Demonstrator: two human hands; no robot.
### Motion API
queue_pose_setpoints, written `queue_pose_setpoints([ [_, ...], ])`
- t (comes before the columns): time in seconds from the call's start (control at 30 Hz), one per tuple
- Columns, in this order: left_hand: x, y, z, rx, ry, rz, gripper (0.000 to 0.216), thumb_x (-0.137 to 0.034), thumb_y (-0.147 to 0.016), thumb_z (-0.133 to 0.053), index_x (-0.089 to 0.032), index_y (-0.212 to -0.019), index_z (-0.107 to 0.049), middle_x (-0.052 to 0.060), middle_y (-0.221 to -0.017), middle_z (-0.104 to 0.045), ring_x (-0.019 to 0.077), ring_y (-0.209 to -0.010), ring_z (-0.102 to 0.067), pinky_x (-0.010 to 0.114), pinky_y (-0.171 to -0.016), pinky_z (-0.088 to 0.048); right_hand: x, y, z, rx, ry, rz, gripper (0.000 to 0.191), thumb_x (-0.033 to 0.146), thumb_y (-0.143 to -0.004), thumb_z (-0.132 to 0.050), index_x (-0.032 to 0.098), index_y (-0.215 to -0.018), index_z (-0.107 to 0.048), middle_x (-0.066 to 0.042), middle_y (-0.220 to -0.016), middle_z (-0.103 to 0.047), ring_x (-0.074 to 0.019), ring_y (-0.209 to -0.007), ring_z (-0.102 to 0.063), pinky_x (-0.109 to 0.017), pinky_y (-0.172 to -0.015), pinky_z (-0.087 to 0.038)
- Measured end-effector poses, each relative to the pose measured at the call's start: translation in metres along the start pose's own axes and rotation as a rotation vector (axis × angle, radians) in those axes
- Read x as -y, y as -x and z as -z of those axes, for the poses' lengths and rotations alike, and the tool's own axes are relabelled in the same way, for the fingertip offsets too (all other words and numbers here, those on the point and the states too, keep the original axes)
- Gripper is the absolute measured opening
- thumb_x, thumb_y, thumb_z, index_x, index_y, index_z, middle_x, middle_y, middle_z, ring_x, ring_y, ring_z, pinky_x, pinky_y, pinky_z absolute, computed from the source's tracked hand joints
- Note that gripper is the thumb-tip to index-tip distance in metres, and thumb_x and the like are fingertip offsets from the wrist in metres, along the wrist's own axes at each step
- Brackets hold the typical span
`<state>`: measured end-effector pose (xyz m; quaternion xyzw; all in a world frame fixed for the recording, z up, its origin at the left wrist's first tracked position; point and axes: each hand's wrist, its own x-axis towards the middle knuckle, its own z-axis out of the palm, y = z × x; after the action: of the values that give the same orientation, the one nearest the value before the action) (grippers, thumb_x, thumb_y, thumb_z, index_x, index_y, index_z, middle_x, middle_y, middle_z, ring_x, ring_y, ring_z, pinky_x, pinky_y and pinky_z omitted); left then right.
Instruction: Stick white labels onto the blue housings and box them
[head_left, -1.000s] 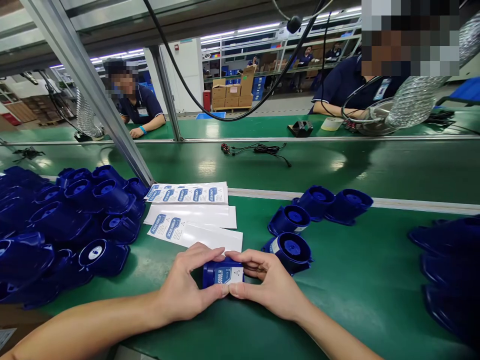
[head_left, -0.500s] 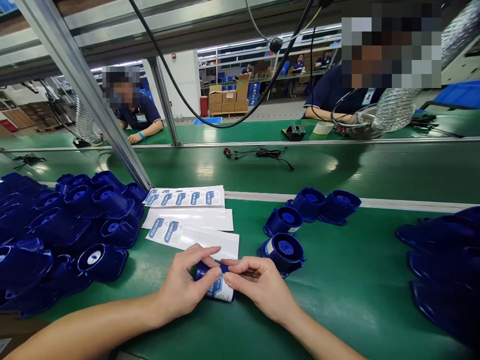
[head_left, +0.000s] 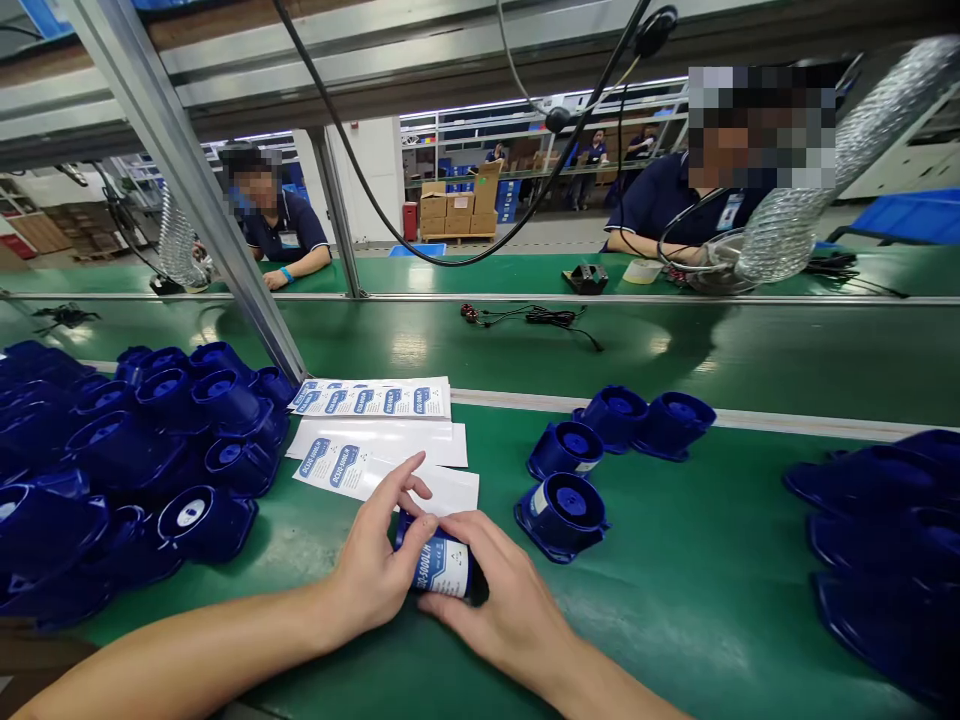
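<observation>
Housing (head_left: pixel 406 525) of blue plastic lies on its side between two hands, low over the green surface (head_left: pixel 675 560); whether it rests there is hidden. The left hand (head_left: pixel 375 558) has a light grip, thumb on the label (head_left: pixel 450 568), forefinger raised off the wall; the right hand (head_left: pixel 510 605) curves around the other end, its grip parted just enough to hold the body. This piece seems nearly done: the label lies along the curved wall, though whether every edge is stuck I cannot tell. Just beyond the left fingertips, partly behind them, the near label sheet (head_left: pixel 442 488) shows two labels left, a fuller stack (head_left: pixel 371 399) lying behind. Right of the hands, the nearest of four standing housings (head_left: pixel 566 515) shows a label. The left pile (head_left: pixel 142 425) shows none on the walls in view, so much probably remains. Its crowding, and the slanting metal post (head_left: pixel 210 215) behind, limit room on that side. More housings (head_left: pixel 877 530) lie far right; a coiled cable (head_left: pixel 551 316) lies beyond.
</observation>
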<state>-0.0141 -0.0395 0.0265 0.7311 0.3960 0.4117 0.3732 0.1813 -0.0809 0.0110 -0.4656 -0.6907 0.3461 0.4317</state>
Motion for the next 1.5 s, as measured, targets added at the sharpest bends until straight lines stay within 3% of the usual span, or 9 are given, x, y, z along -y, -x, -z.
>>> queue_pose_setpoints([
  [0.17,0.003,0.002,0.0,0.01,0.045,0.005,0.048,-0.028,-0.109,-0.056,-0.032,-0.155,-0.045,0.005,-0.12,-0.062,0.017,-0.098,-0.066,0.037,-0.1,-0.051,0.0,-0.004,-0.005,-0.023,-0.003,-0.04,0.047,0.025,-0.059,-0.098,0.022,-0.094,-0.068,-0.003,-0.092,-0.07,-0.0263,-0.087,-0.067,-0.037,-0.076,-0.051],
  [0.5,0.007,0.004,0.0,0.036,0.075,-0.035,0.046,-0.027,-0.109,-0.055,-0.034,-0.155,-0.047,0.005,-0.119,-0.061,0.0185,-0.099,-0.065,0.04,-0.1,-0.051,0.007,-0.013,0.0,0.025,-0.446,-0.381,0.043,0.031,-0.055,-0.102,0.021,-0.081,-0.069,0.001,-0.092,-0.06,-0.022,-0.086,-0.066,-0.035,-0.081,-0.057],
  [0.73,0.008,0.007,0.0,0.031,0.052,-0.136,0.046,-0.026,-0.109,-0.054,-0.031,-0.154,-0.048,0.007,-0.115,-0.062,0.0214,-0.102,-0.064,0.04,-0.097,-0.053,0.01,-0.015,0.004,0.043,-0.625,-0.559,0.051,0.026,-0.042,-0.109,0.02,-0.074,-0.069,0.005,-0.088,-0.055,-0.0165,-0.075,-0.065,-0.028,-0.064,-0.055],
  [0.93,0.01,0.012,0.0,0.055,0.034,-0.277,0.046,-0.025,-0.108,-0.055,-0.029,-0.153,-0.049,0.01,-0.116,-0.063,0.0231,-0.102,-0.064,0.039,-0.092,-0.056,0.003,-0.021,0.004,0.027,-0.624,-0.491,0.041,0.044,-0.061,-0.102,0.019,-0.056,-0.069,0.003,-0.075,-0.058,-0.0176,-0.074,-0.066,-0.032,-0.071,-0.057],
  [1.13,0.018,0.005,0.004,0.054,0.157,-0.127,0.044,-0.041,-0.111,-0.053,-0.029,-0.153,-0.049,0.008,-0.116,-0.062,0.0222,-0.101,-0.064,0.041,-0.099,-0.052,0.008,-0.017,0.003,-0.023,-0.187,-0.274,0.031,0.048,-0.093,-0.076,0.021,-0.079,-0.076,-0.004,-0.079,-0.073,-0.0233,-0.076,-0.069,-0.037,-0.071,-0.056],
  [1.2,0.02,0.003,0.005,0.069,0.201,-0.059,0.046,-0.046,-0.113,-0.045,-0.027,-0.154,-0.047,0.01,-0.121,-0.06,0.0221,-0.102,-0.063,0.041,-0.099,-0.052,0.009,-0.011,0.0,0.024,0.014,-0.094,0.029,0.044,-0.089,-0.082,0.021,-0.106,-0.077,-0.01,-0.102,-0.079,-0.0298,-0.093,-0.073,-0.043,-0.082,-0.059],
  [1.3,0.021,0.003,0.004,0.108,0.206,-0.047,0.051,-0.052,-0.114,-0.034,-0.026,-0.156,-0.045,0.011,-0.127,-0.056,0.0238,-0.108,-0.058,0.043,-0.104,-0.05,0.006,-0.003,-0.005,0.059,0.235,0.165,0.065,0.032,-0.08,-0.091,0.019,-0.138,-0.065,-0.018,-0.131,-0.074,-0.0378,-0.116,-0.071,-0.051,-0.098,-0.059],
  [1.4,0.02,0.006,0.002,0.153,0.187,-0.098,0.054,-0.054,-0.114,-0.028,-0.028,-0.16,-0.039,0.012,-0.135,-0.05,0.024,-0.107,-0.055,0.045,-0.105,-0.049,0.004,-0.002,-0.01,0.007,0.287,0.245,0.057,0.021,-0.08,-0.085,0.019,-0.134,-0.064,-0.017,-0.122,-0.076,-0.0355,-0.108,-0.073,-0.049,-0.092,-0.061],
  [1.5,0.02,0.008,0.003,0.167,0.16,-0.113,0.052,-0.049,-0.115,-0.027,-0.03,-0.162,-0.035,0.012,-0.138,-0.048,0.0238,-0.107,-0.054,0.046,-0.105,-0.048,0.008,-0.005,-0.01,0.002,0.213,0.162,0.049,0.021,-0.073,-0.09,0.021,-0.117,-0.069,-0.011,-0.105,-0.076,-0.0317,-0.094,-0.072,-0.046,-0.082,-0.059],
])
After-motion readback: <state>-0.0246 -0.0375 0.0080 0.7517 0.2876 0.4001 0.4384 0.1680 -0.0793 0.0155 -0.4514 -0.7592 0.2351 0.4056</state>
